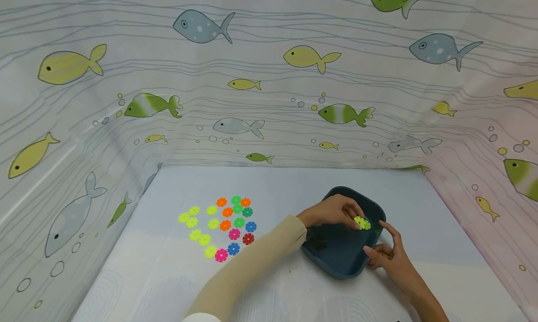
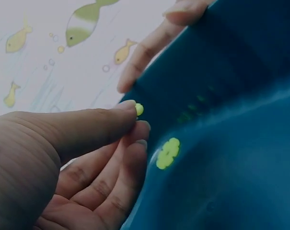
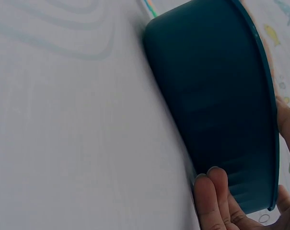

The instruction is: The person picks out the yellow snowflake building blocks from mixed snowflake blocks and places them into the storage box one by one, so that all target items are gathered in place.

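Observation:
A dark blue-green plastic tray [image 1: 336, 247] is on the right part of the table. My left hand [image 1: 334, 211] reaches over it and pinches a small yellow flower-shaped disc [image 2: 139, 109] between thumb and fingertips, close to the tray's wall. A second yellow flower disc [image 2: 168, 153] shows against the inside of the tray, just beyond those fingers. At the tray's right side, my right hand [image 1: 391, 254] grips the rim, with some fingers [image 3: 207, 196] against the outer wall.
Left of the tray, loose flower discs lie spread on the white table [image 1: 168, 275]: several yellow ones [image 1: 204, 240], orange [image 1: 225, 225], green [image 1: 238, 222], blue [image 1: 233, 248], pink [image 1: 221, 255] and a dark red disc [image 1: 248, 239]. A fish-patterned curtain [image 1: 269, 102] surrounds the table's back and sides.

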A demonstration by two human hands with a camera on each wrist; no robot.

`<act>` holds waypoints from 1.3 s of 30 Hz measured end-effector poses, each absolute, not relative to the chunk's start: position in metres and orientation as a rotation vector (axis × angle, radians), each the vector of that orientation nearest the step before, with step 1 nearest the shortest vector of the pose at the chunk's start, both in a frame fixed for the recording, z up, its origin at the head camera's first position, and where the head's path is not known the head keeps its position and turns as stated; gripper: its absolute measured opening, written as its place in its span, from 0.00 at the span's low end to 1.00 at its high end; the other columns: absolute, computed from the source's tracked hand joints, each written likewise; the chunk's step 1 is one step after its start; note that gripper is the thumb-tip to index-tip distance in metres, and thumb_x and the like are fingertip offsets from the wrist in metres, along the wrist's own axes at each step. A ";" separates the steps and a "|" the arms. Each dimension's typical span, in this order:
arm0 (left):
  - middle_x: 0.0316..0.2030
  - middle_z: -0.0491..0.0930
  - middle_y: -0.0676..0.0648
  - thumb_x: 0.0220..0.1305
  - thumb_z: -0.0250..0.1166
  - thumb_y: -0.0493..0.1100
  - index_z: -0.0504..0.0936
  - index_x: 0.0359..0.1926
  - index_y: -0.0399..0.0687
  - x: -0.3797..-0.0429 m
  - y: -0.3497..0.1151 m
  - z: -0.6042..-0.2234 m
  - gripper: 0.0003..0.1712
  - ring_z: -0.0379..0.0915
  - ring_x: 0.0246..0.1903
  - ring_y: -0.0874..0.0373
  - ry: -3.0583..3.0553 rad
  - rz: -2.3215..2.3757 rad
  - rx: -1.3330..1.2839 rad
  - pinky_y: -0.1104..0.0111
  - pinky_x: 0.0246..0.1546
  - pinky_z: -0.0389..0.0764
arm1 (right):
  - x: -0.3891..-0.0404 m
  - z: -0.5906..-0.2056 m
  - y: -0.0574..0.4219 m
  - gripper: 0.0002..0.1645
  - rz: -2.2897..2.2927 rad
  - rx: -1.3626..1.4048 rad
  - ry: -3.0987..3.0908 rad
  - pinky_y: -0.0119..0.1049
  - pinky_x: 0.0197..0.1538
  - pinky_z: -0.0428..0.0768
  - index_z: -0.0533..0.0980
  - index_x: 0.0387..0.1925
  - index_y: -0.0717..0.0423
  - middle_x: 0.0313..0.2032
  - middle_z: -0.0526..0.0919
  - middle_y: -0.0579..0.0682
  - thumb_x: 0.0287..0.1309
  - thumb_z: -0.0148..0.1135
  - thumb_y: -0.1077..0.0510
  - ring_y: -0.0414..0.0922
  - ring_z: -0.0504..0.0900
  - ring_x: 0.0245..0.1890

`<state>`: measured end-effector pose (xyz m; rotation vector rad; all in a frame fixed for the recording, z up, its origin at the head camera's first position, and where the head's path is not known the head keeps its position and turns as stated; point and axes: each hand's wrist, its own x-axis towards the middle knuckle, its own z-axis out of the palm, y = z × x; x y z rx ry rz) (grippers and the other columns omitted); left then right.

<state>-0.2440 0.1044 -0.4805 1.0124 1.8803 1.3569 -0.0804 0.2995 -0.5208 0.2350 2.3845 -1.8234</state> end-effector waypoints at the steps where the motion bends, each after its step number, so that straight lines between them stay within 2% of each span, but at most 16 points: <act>1: 0.36 0.86 0.53 0.60 0.76 0.33 0.86 0.49 0.44 -0.244 0.106 -0.482 0.16 0.84 0.35 0.62 1.888 1.347 0.999 0.71 0.39 0.84 | -0.080 -0.521 0.300 0.53 -1.824 0.238 2.384 0.43 0.43 0.83 0.34 0.78 0.27 0.40 0.81 0.60 0.73 0.62 0.51 0.56 0.84 0.37; 12: 0.35 0.86 0.52 0.58 0.75 0.31 0.86 0.47 0.42 -0.245 0.115 -0.484 0.15 0.82 0.35 0.64 1.962 1.234 0.957 0.74 0.38 0.82 | -0.082 -0.521 0.300 0.54 -1.825 0.256 2.389 0.43 0.43 0.84 0.35 0.78 0.28 0.40 0.82 0.60 0.72 0.63 0.51 0.56 0.85 0.36; 20: 0.33 0.84 0.53 0.58 0.76 0.31 0.87 0.45 0.45 -0.249 0.125 -0.490 0.14 0.81 0.32 0.63 2.063 1.099 0.961 0.74 0.34 0.81 | -0.081 -0.521 0.301 0.53 -1.835 0.256 2.383 0.43 0.42 0.84 0.35 0.78 0.30 0.40 0.81 0.60 0.73 0.63 0.51 0.56 0.85 0.36; 39: 0.30 0.82 0.57 0.57 0.78 0.35 0.87 0.46 0.48 -0.238 0.143 -0.491 0.16 0.79 0.28 0.66 2.225 0.829 1.005 0.76 0.29 0.79 | -0.080 -0.524 0.300 0.53 -1.844 0.241 2.383 0.43 0.43 0.83 0.36 0.78 0.26 0.40 0.82 0.60 0.73 0.63 0.52 0.55 0.84 0.36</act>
